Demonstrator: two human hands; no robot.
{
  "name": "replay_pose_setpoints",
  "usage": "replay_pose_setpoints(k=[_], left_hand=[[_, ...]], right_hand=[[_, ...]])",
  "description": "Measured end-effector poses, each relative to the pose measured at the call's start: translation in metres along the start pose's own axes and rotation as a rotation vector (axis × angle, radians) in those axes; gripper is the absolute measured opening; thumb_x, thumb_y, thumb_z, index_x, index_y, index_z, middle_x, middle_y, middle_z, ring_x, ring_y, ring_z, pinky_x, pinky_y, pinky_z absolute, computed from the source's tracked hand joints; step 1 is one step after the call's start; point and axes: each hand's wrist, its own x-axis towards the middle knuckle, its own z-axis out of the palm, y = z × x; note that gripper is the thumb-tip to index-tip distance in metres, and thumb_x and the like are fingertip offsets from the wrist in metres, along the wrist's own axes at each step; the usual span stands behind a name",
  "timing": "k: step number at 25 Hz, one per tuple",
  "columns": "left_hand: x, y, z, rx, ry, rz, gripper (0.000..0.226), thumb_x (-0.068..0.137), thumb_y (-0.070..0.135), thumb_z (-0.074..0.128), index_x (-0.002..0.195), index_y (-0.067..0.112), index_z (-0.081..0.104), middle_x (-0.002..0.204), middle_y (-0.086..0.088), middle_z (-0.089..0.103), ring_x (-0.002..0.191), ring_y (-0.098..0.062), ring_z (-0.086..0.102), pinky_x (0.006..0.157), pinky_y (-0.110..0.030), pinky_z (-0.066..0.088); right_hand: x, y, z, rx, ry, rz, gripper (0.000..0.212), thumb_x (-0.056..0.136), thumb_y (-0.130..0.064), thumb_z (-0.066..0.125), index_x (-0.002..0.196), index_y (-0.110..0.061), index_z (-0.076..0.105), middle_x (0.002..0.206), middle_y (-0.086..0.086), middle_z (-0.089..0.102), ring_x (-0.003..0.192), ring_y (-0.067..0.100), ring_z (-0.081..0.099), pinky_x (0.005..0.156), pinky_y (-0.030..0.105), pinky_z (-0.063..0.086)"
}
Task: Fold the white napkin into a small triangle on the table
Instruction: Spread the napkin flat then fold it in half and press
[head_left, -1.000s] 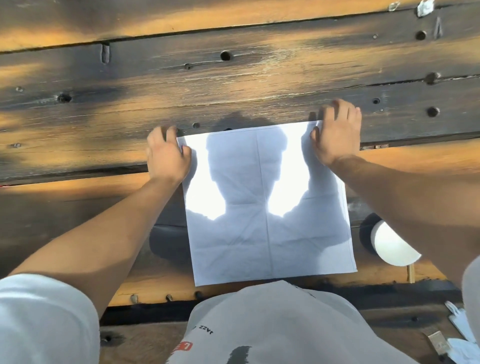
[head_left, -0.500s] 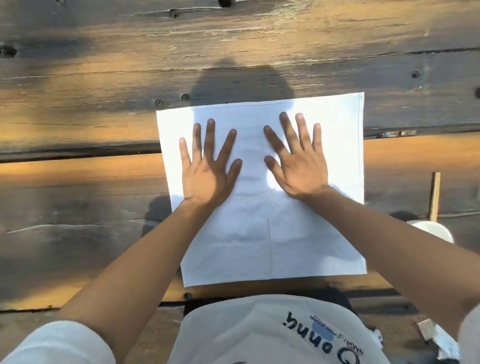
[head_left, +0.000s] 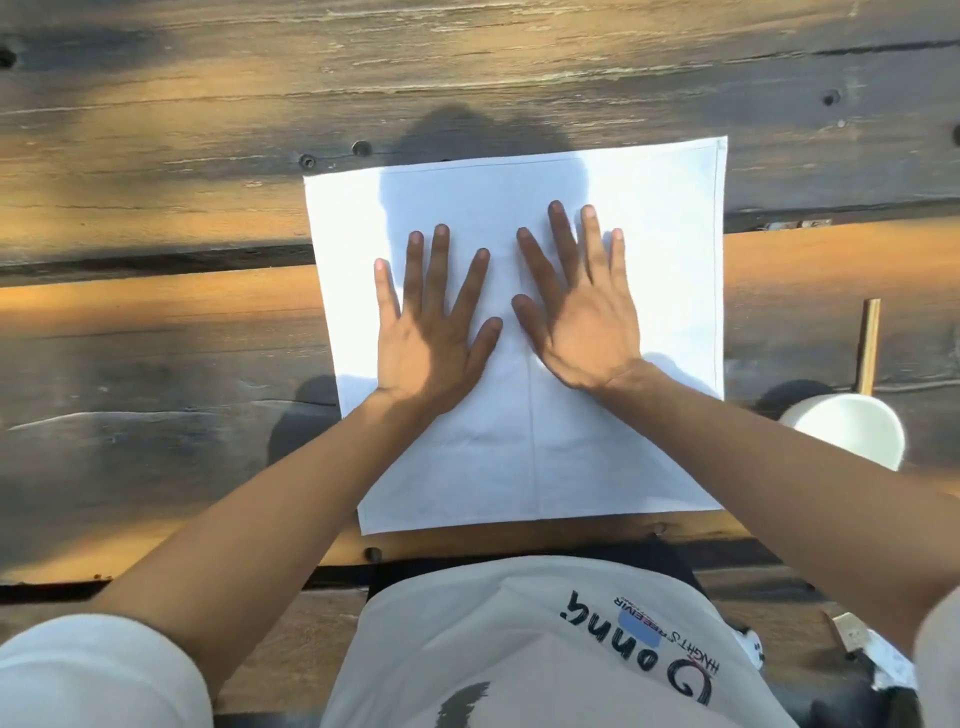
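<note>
The white napkin (head_left: 670, 249) lies spread flat as a square on the wooden table (head_left: 156, 322), its near edge close to the table's front edge. A faint vertical crease runs down its middle. My left hand (head_left: 428, 332) presses flat on the napkin left of the crease, fingers straight and spread. My right hand (head_left: 579, 317) presses flat just right of the crease, fingers also straight. The two hands lie side by side, thumbs almost touching.
A white cup (head_left: 847, 431) stands on the table right of the napkin, partly behind my right forearm. A thin wooden stick (head_left: 868, 345) stands beyond it. Screw holes and gaps between planks mark the tabletop.
A second ago both hands held the napkin's far corners; since then they have moved onto its middle and lie flat there. The napkin is spread smooth.
</note>
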Motion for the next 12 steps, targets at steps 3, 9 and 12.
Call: replay_pose_setpoints(k=[3, 9, 12], left_hand=[[-0.032, 0.007, 0.015, 0.006, -0.054, -0.089, 0.066, 0.108, 0.053, 0.03, 0.165, 0.027, 0.007, 0.172, -0.011, -0.006, 0.158, -0.034, -0.009, 0.122, -0.066, 0.002], [-0.048, -0.011, 0.022, 0.03, -0.06, -0.17, 0.065, 0.107, 0.057, 0.023, 0.164, 0.034, 0.002, 0.172, -0.007, -0.007, 0.157, -0.035, -0.009, 0.123, -0.065, 0.0], [-0.047, -0.016, 0.019, 0.014, -0.052, -0.159, 0.066, 0.106, 0.059, 0.021, 0.164, 0.033, 0.002, 0.172, -0.01, -0.008, 0.157, -0.039, -0.011, 0.121, -0.068, -0.001]], right_hand=[[-0.025, -0.024, 0.02, 0.045, -0.033, -0.032, 0.062, 0.107, -0.046, 0.037, 0.163, -0.021, 0.024, 0.171, 0.013, 0.011, 0.157, 0.04, 0.003, 0.125, 0.059, 0.003], [-0.044, 0.034, 0.015, -0.071, -0.026, 0.225, 0.061, 0.107, -0.05, 0.026, 0.164, -0.03, 0.013, 0.172, 0.007, 0.002, 0.158, 0.034, -0.002, 0.124, 0.061, 0.002], [-0.049, 0.055, 0.004, -0.05, -0.013, 0.341, 0.064, 0.107, -0.052, 0.018, 0.164, -0.028, 0.004, 0.172, 0.01, -0.003, 0.157, 0.039, -0.006, 0.123, 0.064, 0.001]])
